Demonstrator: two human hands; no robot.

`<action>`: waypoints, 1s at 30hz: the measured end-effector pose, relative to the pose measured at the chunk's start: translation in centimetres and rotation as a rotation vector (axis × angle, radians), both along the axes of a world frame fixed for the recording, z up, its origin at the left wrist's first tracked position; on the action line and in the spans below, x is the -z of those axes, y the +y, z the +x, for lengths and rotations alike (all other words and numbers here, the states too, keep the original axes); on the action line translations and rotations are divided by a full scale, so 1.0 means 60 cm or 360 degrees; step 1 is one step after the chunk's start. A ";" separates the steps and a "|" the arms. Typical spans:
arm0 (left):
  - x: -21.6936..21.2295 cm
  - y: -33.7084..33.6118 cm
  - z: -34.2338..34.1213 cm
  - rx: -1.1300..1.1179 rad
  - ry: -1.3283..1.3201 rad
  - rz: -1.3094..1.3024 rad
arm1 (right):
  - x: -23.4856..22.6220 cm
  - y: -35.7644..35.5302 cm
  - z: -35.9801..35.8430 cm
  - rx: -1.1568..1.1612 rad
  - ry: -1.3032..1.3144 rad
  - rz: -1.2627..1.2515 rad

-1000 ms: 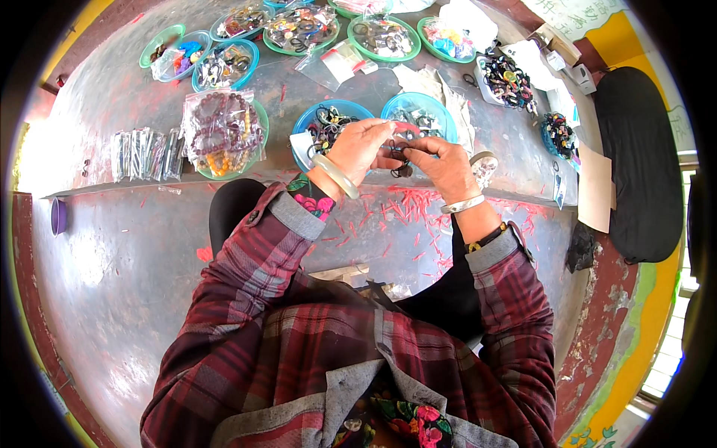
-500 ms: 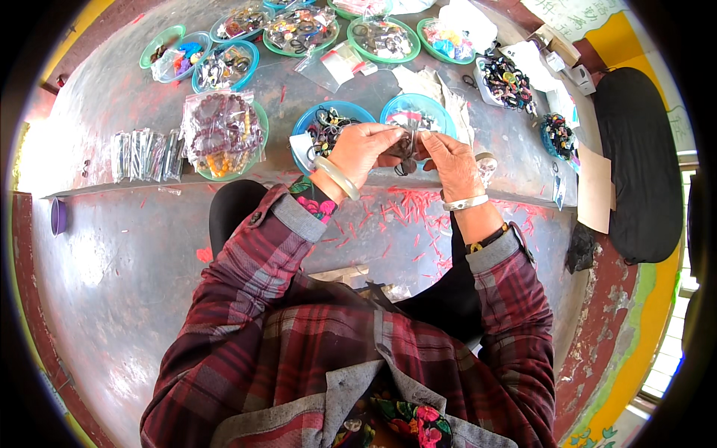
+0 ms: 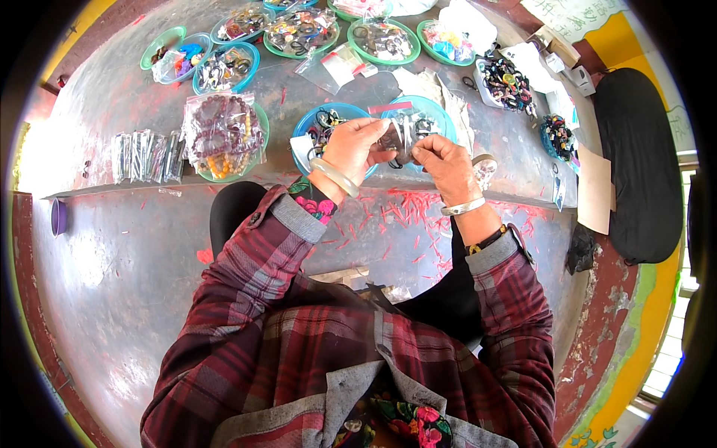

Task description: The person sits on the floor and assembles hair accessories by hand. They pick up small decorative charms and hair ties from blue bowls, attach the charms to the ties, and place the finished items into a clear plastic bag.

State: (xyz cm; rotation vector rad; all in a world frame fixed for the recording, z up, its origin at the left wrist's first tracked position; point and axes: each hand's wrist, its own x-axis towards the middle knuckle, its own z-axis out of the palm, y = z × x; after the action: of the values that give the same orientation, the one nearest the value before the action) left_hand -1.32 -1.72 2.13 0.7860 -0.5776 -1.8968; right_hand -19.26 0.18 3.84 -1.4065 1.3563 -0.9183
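Observation:
A small clear plastic bag [image 3: 404, 128] with a red strip along its top edge is held up between my hands, with dark items inside that I cannot make out. My left hand [image 3: 356, 145] pinches the bag's left side between thumb and fingers. On the other side, my right hand [image 3: 446, 164] grips its lower right edge. Behind the bag stands a blue basin [image 3: 448, 123] of small packaged pieces, partly covered by it. Close behind my left hand is another blue basin [image 3: 305, 123] holding black hair ties and a white tag.
Several bowls of small goods line the back, among them a green bowl [image 3: 415, 46]. Bagged beads [image 3: 220, 131] and slim clear packets [image 3: 148, 155] lie at left. A white box of hair ties [image 3: 508, 84] and a cardboard sheet [image 3: 594, 187] stand right. Red scraps [image 3: 407, 213] litter the lower ledge.
The bag has been turned and spread out so its red strip now shows on top. My right hand has shifted slightly down, and my left fingers have opened out a little around the bag.

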 end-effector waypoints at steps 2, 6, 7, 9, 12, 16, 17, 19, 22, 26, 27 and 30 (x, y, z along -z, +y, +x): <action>-0.004 0.002 0.000 -0.0050 0.0061 0.0026 | 0.000 -0.001 0.001 0.0031 -0.0066 0.0023; -0.002 0.002 0.001 -0.0022 0.0165 0.0049 | 0.003 -0.002 0.001 0.0032 -0.0084 0.0067; 0.001 0.000 0.001 -0.0019 0.0206 0.0059 | 0.001 -0.002 0.002 0.0032 -0.0080 0.0091; 0.007 -0.002 0.001 -0.0003 0.0249 0.0027 | 0.001 -0.004 0.001 0.0008 -0.0046 0.0131; 0.006 -0.001 0.000 0.0024 0.0208 -0.0084 | -0.001 -0.007 -0.003 0.0001 -0.0052 0.0167; 0.001 0.001 -0.002 0.0106 0.0062 -0.0191 | -0.013 -0.005 0.001 0.0038 -0.0295 0.0154; 0.001 0.002 -0.004 0.0151 0.0033 -0.0222 | -0.012 -0.005 -0.001 0.0023 -0.0354 0.0141; 0.001 0.003 -0.005 0.0179 -0.0032 -0.0261 | -0.009 -0.005 -0.001 0.0048 -0.0358 0.0080; -0.007 0.008 -0.005 0.0235 -0.0122 -0.0296 | -0.008 -0.006 -0.002 0.0066 -0.0411 0.0063; -0.005 0.006 -0.007 0.0360 -0.0075 -0.0330 | -0.003 -0.009 -0.012 0.0087 -0.0436 0.0070; -0.004 0.006 -0.007 0.0355 -0.0064 -0.0321 | -0.003 -0.009 -0.013 0.0101 -0.0452 0.0058; -0.005 0.007 -0.005 0.0337 -0.0033 -0.0282 | -0.002 -0.009 -0.013 0.0132 -0.0490 0.0039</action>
State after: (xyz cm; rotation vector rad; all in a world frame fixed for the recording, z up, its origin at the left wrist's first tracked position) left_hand -1.65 -1.32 2.42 0.6504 -0.8579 -1.9978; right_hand -20.02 -0.37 3.97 -1.1420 1.1939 -1.1188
